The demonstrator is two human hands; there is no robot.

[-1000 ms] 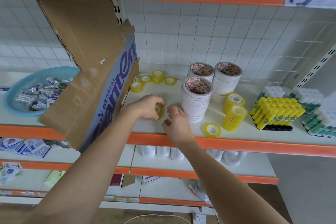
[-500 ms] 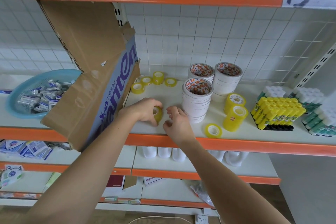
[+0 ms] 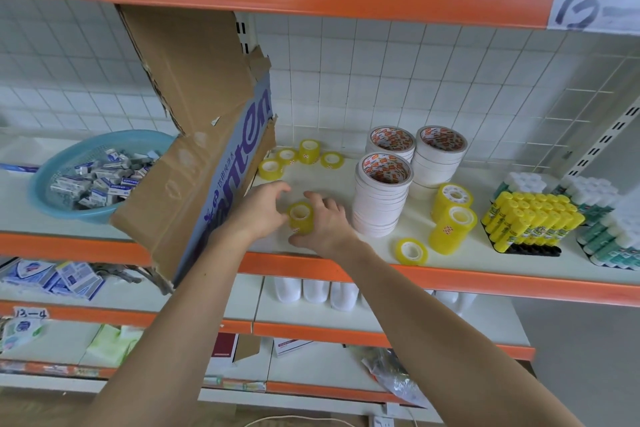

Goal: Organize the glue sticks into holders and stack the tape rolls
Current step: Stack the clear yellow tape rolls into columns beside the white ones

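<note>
A short stack of small yellow tape rolls (image 3: 300,219) stands upright on the white shelf (image 3: 332,180) near its front edge. My right hand (image 3: 327,222) grips the stack from the right, thumb at the front and fingers behind. My left hand (image 3: 257,211) sits on the stack's left, thumb touching it and fingers lifted off. Several loose yellow rolls (image 3: 286,157) lie at the back. Two taller yellow stacks (image 3: 452,229) and one single roll (image 3: 411,251) stand to the right. Yellow glue sticks (image 3: 531,217) fill a black holder (image 3: 530,250).
Three stacks of white tape (image 3: 381,199) stand just right of my hands. A torn cardboard box (image 3: 194,163) leans over the shelf on the left, beside a blue basket (image 3: 43,184) of small packets. Green-and-white glue sticks (image 3: 604,236) crowd the far right.
My left hand set its yellow roll down onto the shelf stack and lifted its fingers off. My right hand closed round the stack, which now stands upright between both hands.
</note>
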